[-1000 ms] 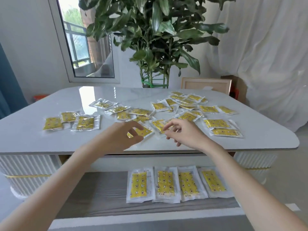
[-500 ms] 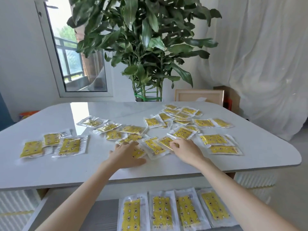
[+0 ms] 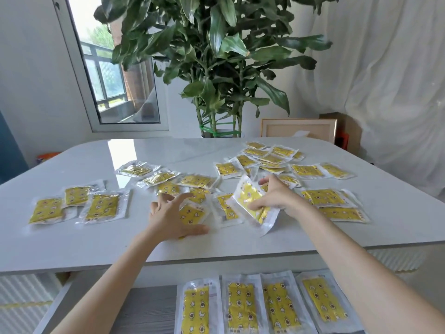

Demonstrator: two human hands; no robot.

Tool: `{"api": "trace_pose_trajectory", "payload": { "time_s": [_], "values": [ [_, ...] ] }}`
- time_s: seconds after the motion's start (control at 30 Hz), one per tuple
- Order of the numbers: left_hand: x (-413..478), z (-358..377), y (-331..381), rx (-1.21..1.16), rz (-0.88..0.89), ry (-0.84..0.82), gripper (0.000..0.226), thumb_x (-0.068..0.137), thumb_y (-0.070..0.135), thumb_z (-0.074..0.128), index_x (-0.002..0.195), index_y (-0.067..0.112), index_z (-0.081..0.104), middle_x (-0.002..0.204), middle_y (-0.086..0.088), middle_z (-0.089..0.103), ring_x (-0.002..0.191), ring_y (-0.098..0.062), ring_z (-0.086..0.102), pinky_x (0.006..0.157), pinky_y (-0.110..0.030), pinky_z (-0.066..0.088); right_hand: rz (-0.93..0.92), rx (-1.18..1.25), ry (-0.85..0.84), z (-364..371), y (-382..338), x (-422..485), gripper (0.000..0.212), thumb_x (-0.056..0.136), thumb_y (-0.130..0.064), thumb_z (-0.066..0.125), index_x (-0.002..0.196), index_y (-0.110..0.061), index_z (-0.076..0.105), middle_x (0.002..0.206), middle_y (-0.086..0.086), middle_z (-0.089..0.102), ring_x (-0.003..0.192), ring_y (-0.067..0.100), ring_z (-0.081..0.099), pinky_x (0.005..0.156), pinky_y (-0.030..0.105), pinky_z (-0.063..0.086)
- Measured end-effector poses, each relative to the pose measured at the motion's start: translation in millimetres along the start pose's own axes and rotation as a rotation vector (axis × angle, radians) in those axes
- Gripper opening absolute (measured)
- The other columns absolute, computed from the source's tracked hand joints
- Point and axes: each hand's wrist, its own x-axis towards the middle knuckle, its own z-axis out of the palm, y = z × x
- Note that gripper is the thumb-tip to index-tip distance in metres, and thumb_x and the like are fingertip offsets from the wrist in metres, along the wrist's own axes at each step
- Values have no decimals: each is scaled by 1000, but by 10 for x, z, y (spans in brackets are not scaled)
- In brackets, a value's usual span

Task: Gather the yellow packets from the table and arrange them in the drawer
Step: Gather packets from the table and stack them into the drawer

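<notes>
Head view.
- Table (image 3: 72, 244): white top, taken as reference for all positions.
- Right hand (image 3: 277, 201): over the table's middle, right of centre. Fingers and thumb are curled round a lifted packet (image 3: 249, 196), which is tilted with one corner hanging just above the top. Hand and packet hide parts of the packets behind them.
- Left hand (image 3: 168, 213): over the table's middle, nearer its front edge. Palm is down, fingers are spread wide, nothing is gripped. It rests on a flat packet (image 3: 193, 213), with the thumb on the bare top.
- Loose packets (image 3: 101, 206): scattered across the table. Three lie toward its left end, a band runs across the middle, and an overlapping heap sits at the far right.
- Drawer (image 3: 149, 309): pulled out below the table's front edge, grey wood-grain floor. A row of four packets (image 3: 240, 307) lies side by side in its right part. Both forearms cross over it, and the table top covers its back.
- Behind the table's far edge: plant (image 3: 216, 56) at centre, window (image 3: 115, 80) to the left, picture frame (image 3: 298, 127) and white cloth (image 3: 385, 80) to the right.
</notes>
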Motion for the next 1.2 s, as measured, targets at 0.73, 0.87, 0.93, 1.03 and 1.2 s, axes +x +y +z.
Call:
{"api": "trace_pose_trajectory", "payload": {
  "time_s": [0.73,0.87,0.93,1.03,1.2],
  "values": [
    [-27,-224,-265,-522,-132,8,82,68,29,84,137,34,40,132,-8,45,105,-16,45,75,-26,47,12,-153,28,540,-405,143,50,76,-28,77,117,-17,52,123,6,52,108,23,52,76,29,44],
    [-118,-263,-274,-581,-157,-10,84,69,25,83,139,32,37,127,-9,49,105,-18,48,85,-27,44,-25,-13,32,542,-352,36,68,80,-31,73,138,-17,39,140,4,45,121,24,47,86,31,40],
    [-175,-289,-269,-650,-181,11,86,72,21,81,142,29,33,126,-11,47,102,-18,48,83,-27,42,-66,67,52,517,-344,-55,71,83,-30,71,141,-18,33,145,2,40,126,24,45,88,31,39],
    [-295,-351,-259,-753,-239,61,84,74,16,79,144,20,32,133,-15,47,97,-22,52,79,-28,44,-137,207,56,465,-367,-236,70,84,-32,72,139,-18,31,142,0,40,126,22,44,89,29,38],
    [-599,-412,-306,-926,-213,59,55,76,15,77,123,13,49,95,-4,66,73,-11,66,54,-17,53,-110,501,-110,417,-343,-543,42,74,-34,81,106,-15,61,116,3,67,112,22,62,95,37,48]
  ]
}}
